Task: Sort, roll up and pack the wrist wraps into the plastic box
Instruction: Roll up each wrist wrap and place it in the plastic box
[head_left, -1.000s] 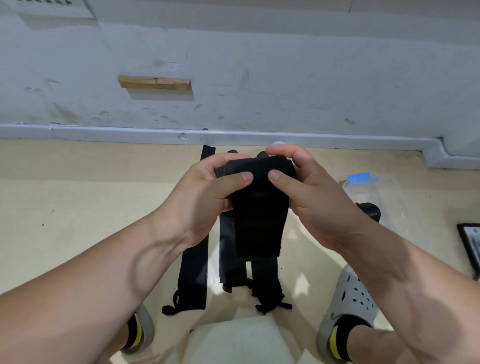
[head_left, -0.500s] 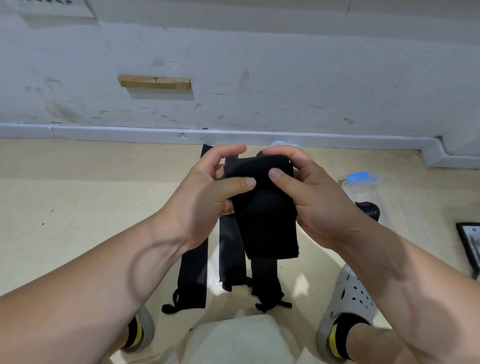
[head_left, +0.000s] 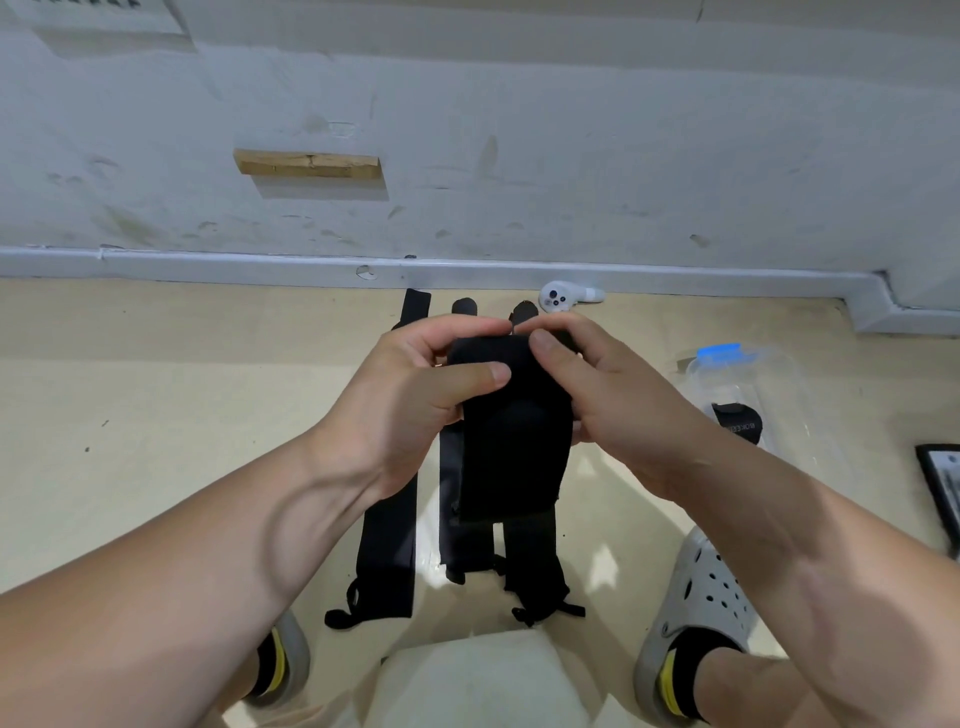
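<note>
We hold one black wrist wrap (head_left: 511, 447) up in front of us with both hands. Our left hand (head_left: 415, 395) grips its upper left edge, with the thumb across the front of the fabric and the fingers curled behind the top. Our right hand (head_left: 613, 400) pinches the upper right corner, thumb on the front and fingers bent over the top. The fingertips of both hands nearly meet above the top edge. The top of the wrap looks turned over into a thicker band, and the rest hangs down flat, clear of the floor (head_left: 156, 389).

Beneath it, three more black wraps lie stretched out side by side, running from the skirting board (head_left: 208, 262) toward our feet. The left wrap (head_left: 389, 551) ends in a small loop. The middle wrap (head_left: 451, 499) and the right wrap (head_left: 535, 561) are partly hidden behind the one we hold.

To our right stands the clear plastic box (head_left: 795, 395) with a blue clip (head_left: 719, 352). Inside it sits a rolled wrap (head_left: 737, 423).

A small white gadget (head_left: 563, 297) lies against the skirting board. A wooden block (head_left: 307, 164) is fixed to the wall. Grey clogs are on our feet, the right clog (head_left: 696, 597) just below the box and the left clog (head_left: 291, 660) under our left forearm. A dark flat thing (head_left: 943, 488) is cut off by the right edge, and we cannot tell what it is.
</note>
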